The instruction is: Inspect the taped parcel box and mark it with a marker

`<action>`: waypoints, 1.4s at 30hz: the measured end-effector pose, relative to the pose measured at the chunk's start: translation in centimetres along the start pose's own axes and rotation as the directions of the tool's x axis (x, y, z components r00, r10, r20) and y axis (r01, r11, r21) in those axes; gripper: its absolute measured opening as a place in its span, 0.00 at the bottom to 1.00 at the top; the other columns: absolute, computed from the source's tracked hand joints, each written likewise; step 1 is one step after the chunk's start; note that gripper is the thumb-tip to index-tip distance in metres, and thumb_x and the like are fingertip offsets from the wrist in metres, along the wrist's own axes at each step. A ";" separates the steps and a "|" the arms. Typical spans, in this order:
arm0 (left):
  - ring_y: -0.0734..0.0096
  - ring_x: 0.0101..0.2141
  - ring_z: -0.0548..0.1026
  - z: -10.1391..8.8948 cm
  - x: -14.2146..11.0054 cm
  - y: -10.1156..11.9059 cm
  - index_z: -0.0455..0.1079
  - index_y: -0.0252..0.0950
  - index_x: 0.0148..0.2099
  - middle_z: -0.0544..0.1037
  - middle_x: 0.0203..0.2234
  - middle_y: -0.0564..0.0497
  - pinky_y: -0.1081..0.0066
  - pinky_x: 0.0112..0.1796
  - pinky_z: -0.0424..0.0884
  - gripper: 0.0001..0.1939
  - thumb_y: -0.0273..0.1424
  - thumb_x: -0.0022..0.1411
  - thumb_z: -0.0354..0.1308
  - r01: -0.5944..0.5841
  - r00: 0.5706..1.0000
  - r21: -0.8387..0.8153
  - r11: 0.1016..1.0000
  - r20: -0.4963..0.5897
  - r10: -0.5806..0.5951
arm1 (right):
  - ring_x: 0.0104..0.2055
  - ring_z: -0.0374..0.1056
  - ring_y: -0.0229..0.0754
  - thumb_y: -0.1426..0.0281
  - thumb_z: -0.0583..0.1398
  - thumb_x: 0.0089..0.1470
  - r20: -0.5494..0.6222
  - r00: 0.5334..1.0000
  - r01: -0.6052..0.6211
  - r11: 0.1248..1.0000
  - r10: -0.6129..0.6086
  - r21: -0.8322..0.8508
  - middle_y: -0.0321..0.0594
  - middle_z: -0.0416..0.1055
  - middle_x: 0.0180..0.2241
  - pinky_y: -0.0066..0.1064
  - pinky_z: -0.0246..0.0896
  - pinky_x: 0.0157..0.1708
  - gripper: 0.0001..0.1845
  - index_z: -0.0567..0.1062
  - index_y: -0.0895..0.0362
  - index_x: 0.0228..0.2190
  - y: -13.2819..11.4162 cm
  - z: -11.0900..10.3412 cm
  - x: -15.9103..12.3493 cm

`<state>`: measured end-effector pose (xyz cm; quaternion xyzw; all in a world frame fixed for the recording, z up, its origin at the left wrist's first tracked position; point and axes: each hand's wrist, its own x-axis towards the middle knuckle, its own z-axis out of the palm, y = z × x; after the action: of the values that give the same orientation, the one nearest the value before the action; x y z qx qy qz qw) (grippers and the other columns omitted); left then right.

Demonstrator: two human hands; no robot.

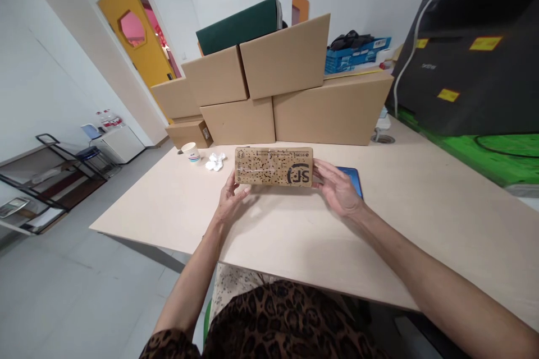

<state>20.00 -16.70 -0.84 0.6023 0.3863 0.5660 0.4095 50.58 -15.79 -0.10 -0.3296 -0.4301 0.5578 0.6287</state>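
Observation:
Between my two hands is a small brown cardboard box (pixel 273 167) with dark speckles, clear tape and a large black "SF" mark. It is held slightly above the table (pixel 269 235), its long side facing me. My left hand (pixel 231 196) grips the box's left end, thumb towards its lower edge. On the opposite end, my right hand (pixel 337 186) presses with its fingers along the side. A blue flat object, like a phone or tablet (pixel 352 179), lies on the table, partly hidden behind my right hand.
Stacked large cartons (pixel 238 122) line the table's back, with a dark green box (pixel 240 27) and a blue basket (pixel 356 56) on top. A paper cup (pixel 191 152) and crumpled white tissue (pixel 216 161) stand at left. A big black machine (pixel 475 67) is at right.

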 end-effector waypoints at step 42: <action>0.44 0.69 0.62 -0.4 -0.1 -1.1 0.64 0.50 0.72 0.63 0.71 0.48 0.54 0.63 0.67 0.38 0.41 0.62 0.69 -0.020 0.985 -0.036 0.999 0.171 0.025 | 0.33 0.70 0.39 0.44 0.73 0.38 -0.278 0.948 0.129 0.985 -0.158 -0.119 0.40 0.80 0.35 0.27 0.57 0.21 0.30 0.82 0.54 0.33 0.2 -0.6 1.2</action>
<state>19.57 -16.35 -1.85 0.6460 0.3332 0.5233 0.4448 51.08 -14.57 -0.29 -0.4056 -0.3845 0.4350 0.7060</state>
